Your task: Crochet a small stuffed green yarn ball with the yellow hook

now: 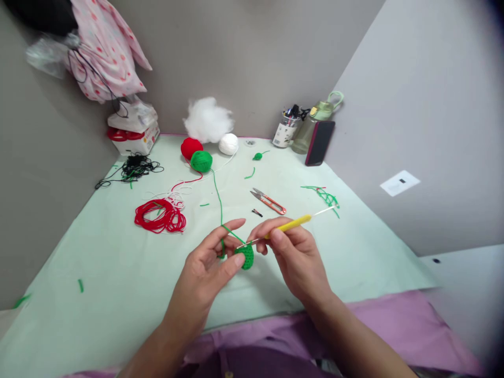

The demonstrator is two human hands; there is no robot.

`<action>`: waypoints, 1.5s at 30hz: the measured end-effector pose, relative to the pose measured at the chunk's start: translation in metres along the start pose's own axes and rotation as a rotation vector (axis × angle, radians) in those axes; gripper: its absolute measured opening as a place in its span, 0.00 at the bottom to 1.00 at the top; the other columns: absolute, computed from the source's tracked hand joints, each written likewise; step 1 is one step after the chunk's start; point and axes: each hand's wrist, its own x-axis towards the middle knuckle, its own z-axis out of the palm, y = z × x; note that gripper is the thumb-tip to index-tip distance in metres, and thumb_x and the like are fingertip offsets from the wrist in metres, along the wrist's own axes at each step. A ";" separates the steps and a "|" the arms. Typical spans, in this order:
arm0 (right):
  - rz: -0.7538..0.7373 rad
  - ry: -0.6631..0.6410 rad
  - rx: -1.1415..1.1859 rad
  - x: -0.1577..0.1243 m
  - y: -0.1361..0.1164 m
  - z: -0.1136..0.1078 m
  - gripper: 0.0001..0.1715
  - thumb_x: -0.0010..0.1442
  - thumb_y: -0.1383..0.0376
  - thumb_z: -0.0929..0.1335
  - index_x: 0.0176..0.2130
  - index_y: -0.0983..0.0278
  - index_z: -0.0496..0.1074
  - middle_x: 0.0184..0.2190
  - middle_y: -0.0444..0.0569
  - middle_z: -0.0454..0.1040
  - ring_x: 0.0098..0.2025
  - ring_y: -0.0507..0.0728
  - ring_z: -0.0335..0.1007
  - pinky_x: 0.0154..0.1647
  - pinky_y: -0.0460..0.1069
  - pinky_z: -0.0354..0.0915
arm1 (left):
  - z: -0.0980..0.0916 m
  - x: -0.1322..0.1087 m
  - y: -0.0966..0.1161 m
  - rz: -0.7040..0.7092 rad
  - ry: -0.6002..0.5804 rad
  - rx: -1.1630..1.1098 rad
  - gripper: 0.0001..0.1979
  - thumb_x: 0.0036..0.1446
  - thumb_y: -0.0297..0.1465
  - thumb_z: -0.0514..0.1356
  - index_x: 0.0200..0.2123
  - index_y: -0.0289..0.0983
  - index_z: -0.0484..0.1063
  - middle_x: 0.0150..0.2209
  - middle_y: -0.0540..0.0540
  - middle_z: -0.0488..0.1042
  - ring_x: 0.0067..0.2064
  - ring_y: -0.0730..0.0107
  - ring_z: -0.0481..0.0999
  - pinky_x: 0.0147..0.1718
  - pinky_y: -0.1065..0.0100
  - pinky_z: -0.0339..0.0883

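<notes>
A small green crochet piece [246,258] is pinched between the thumb and fingers of my left hand [210,262]. Green yarn runs from the green yarn ball [201,161] at the back down over my raised left index finger to the piece. My right hand [297,254] grips a crochet hook [293,224] by its yellow handle, fingers wrapped round it. The hook's metal tip lies at the top edge of the crochet piece, touching it. Whether a loop is on the tip is too small to tell.
Thread snips [270,201] and a small dark clip [257,212] lie beyond my hands. To the left is a red yarn coil [160,215]; black yarn [137,167] sits behind it. White stuffing [208,119], a phone [320,143] and a bottle [305,134] stand along the back.
</notes>
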 end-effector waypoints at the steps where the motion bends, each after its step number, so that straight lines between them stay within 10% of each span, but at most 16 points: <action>1: 0.011 0.000 0.021 0.001 0.000 -0.001 0.11 0.71 0.58 0.69 0.41 0.57 0.82 0.36 0.45 0.80 0.34 0.51 0.72 0.37 0.47 0.68 | -0.001 0.000 0.000 0.004 0.009 0.001 0.20 0.60 0.37 0.70 0.56 0.50 0.79 0.38 0.51 0.72 0.41 0.69 0.70 0.44 0.69 0.64; 6: -0.050 -0.017 -0.121 -0.003 -0.006 -0.001 0.13 0.74 0.60 0.65 0.42 0.59 0.79 0.36 0.47 0.80 0.34 0.52 0.74 0.38 0.48 0.70 | 0.001 -0.001 -0.002 0.028 0.058 0.044 0.19 0.61 0.36 0.69 0.55 0.48 0.78 0.36 0.51 0.71 0.39 0.70 0.70 0.42 0.70 0.65; 14: -0.578 -0.129 -0.833 -0.016 -0.003 0.002 0.13 0.69 0.67 0.68 0.49 0.54 0.80 0.43 0.52 0.83 0.42 0.60 0.80 0.42 0.55 0.77 | 0.010 -0.002 -0.006 -0.007 0.112 -0.124 0.27 0.58 0.35 0.72 0.61 0.48 0.74 0.35 0.53 0.72 0.38 0.73 0.71 0.43 0.71 0.66; 23: -0.188 0.005 -0.177 -0.008 -0.007 0.006 0.12 0.72 0.63 0.67 0.43 0.57 0.83 0.36 0.49 0.80 0.35 0.55 0.74 0.34 0.51 0.72 | 0.006 -0.001 0.004 -0.065 0.032 -0.206 0.20 0.56 0.33 0.72 0.53 0.43 0.81 0.35 0.50 0.73 0.39 0.72 0.70 0.42 0.72 0.66; 33: -0.589 -0.104 -0.882 -0.021 -0.005 0.008 0.22 0.67 0.72 0.70 0.57 0.55 0.78 0.48 0.55 0.83 0.47 0.61 0.80 0.44 0.55 0.77 | 0.012 0.001 0.000 -0.124 0.081 -0.299 0.24 0.54 0.36 0.74 0.55 0.45 0.81 0.37 0.50 0.74 0.38 0.72 0.70 0.40 0.72 0.67; 37: -0.441 0.063 -0.584 -0.017 -0.007 0.006 0.16 0.71 0.69 0.67 0.52 0.54 0.80 0.41 0.51 0.83 0.42 0.60 0.78 0.41 0.56 0.75 | 0.007 0.005 0.005 -0.233 0.041 -0.414 0.22 0.51 0.34 0.75 0.50 0.39 0.84 0.33 0.49 0.72 0.32 0.76 0.67 0.30 0.76 0.62; 45: -0.181 0.033 -0.244 -0.003 -0.006 0.010 0.09 0.70 0.64 0.71 0.44 0.56 0.84 0.39 0.49 0.83 0.41 0.58 0.77 0.42 0.54 0.73 | 0.011 -0.001 -0.001 0.008 0.059 -0.066 0.18 0.59 0.36 0.70 0.53 0.46 0.81 0.39 0.48 0.78 0.43 0.65 0.74 0.45 0.68 0.68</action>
